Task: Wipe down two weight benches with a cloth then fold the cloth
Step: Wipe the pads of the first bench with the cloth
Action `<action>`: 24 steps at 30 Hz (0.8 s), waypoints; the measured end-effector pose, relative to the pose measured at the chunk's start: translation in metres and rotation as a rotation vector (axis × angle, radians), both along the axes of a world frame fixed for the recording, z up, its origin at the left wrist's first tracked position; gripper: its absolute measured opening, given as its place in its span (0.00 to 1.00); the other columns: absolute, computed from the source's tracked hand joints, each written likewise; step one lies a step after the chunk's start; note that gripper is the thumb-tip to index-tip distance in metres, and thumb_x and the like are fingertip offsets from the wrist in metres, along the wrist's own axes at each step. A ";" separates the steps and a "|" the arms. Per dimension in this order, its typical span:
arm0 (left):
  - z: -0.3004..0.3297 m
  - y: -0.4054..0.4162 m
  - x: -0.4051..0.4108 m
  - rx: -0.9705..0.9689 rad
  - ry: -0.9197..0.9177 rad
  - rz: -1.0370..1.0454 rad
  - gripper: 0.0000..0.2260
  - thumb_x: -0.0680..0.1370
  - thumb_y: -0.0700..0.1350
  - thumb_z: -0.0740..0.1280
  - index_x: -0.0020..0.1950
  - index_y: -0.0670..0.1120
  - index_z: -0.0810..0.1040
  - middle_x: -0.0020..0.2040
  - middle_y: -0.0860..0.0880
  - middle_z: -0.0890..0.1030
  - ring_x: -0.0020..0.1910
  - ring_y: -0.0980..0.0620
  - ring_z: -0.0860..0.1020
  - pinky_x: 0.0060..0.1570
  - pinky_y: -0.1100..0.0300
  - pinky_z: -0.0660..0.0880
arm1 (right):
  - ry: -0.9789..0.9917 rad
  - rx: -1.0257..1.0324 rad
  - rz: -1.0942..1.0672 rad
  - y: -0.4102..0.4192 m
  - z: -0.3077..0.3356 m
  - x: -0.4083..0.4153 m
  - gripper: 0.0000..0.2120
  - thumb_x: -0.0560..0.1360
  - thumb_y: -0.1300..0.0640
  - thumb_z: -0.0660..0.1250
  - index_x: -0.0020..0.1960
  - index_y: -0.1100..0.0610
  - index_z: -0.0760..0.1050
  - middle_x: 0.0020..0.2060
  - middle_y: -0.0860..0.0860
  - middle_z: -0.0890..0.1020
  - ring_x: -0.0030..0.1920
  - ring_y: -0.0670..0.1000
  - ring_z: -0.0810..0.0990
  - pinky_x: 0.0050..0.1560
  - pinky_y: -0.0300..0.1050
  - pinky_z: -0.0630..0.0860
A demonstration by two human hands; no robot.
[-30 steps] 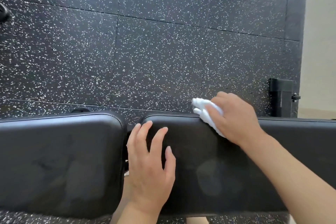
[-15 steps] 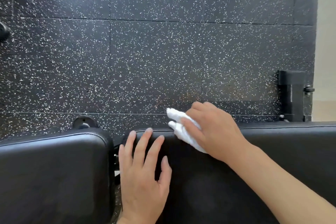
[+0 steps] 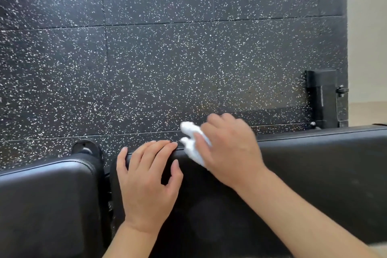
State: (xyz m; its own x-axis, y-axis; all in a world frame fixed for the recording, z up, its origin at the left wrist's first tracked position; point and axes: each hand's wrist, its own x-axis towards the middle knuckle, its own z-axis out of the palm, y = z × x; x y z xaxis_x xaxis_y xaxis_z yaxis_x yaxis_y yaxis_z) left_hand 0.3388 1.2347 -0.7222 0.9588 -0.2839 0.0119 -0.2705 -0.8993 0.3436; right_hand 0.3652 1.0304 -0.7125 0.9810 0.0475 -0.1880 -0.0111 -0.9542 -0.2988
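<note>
Nearest the camera, two bare forearms reach forward over a black padded weight bench. The bench's long pad [image 3: 303, 178] fills the lower right of the view, and a separate shorter pad [image 3: 46, 201] sits to its left across a narrow gap where the frame shows.

The left hand [image 3: 146, 182] lies on the near-left corner of the long pad, fingers nearly straight and spread, their tips bent over the far edge; it holds nothing and seems to steady the person. Just beside it, the right hand [image 3: 228, 151] grips a bunched white cloth [image 3: 193, 145], fingers curled over the wad and pressing it onto the pad's far edge. The hand is blurred, which suggests a stroke in progress. The cloth's free end sticks out to the left, almost touching the left fingertips.

Beyond the bench lies speckled black rubber flooring [image 3: 157, 58], with a black upright post [image 3: 320, 98] at the far right.

The step in hand appears to be wiping the bench top along its far rim. The next move likely calls for lifting or shifting the left hand so the cloth can cover that corner, then carrying on to the shorter pad. Folding looks some way off.
</note>
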 end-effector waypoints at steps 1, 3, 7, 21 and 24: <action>0.001 0.000 0.000 0.009 0.002 -0.002 0.14 0.81 0.50 0.64 0.63 0.51 0.85 0.62 0.55 0.84 0.62 0.48 0.82 0.71 0.32 0.65 | 0.006 0.025 0.006 0.010 -0.001 0.002 0.16 0.82 0.48 0.61 0.39 0.53 0.74 0.38 0.50 0.75 0.39 0.56 0.72 0.37 0.53 0.67; 0.002 -0.002 0.000 0.023 0.002 0.004 0.14 0.81 0.51 0.64 0.63 0.51 0.85 0.62 0.55 0.84 0.62 0.47 0.82 0.71 0.32 0.65 | -0.010 0.077 0.001 0.016 -0.001 0.003 0.17 0.83 0.48 0.60 0.39 0.54 0.74 0.38 0.50 0.75 0.39 0.55 0.72 0.37 0.53 0.67; 0.005 -0.021 0.001 0.007 0.044 -0.029 0.14 0.82 0.52 0.64 0.62 0.50 0.84 0.61 0.55 0.84 0.60 0.47 0.81 0.73 0.35 0.65 | -0.059 0.138 0.013 -0.015 0.000 -0.007 0.18 0.84 0.47 0.60 0.39 0.55 0.73 0.37 0.50 0.74 0.38 0.55 0.69 0.36 0.53 0.67; -0.007 -0.086 -0.006 -0.002 -0.039 -0.080 0.13 0.83 0.51 0.62 0.60 0.51 0.85 0.58 0.55 0.85 0.56 0.49 0.82 0.59 0.48 0.71 | -0.100 -0.173 -0.163 -0.106 0.005 -0.035 0.13 0.80 0.43 0.61 0.46 0.48 0.80 0.36 0.49 0.73 0.39 0.58 0.72 0.37 0.51 0.61; -0.005 -0.087 -0.004 0.036 -0.010 -0.083 0.13 0.82 0.51 0.62 0.58 0.50 0.84 0.56 0.54 0.85 0.54 0.48 0.82 0.57 0.48 0.70 | -0.102 -0.025 -0.124 -0.055 0.003 -0.022 0.14 0.79 0.48 0.65 0.37 0.52 0.76 0.36 0.50 0.74 0.38 0.56 0.70 0.38 0.50 0.60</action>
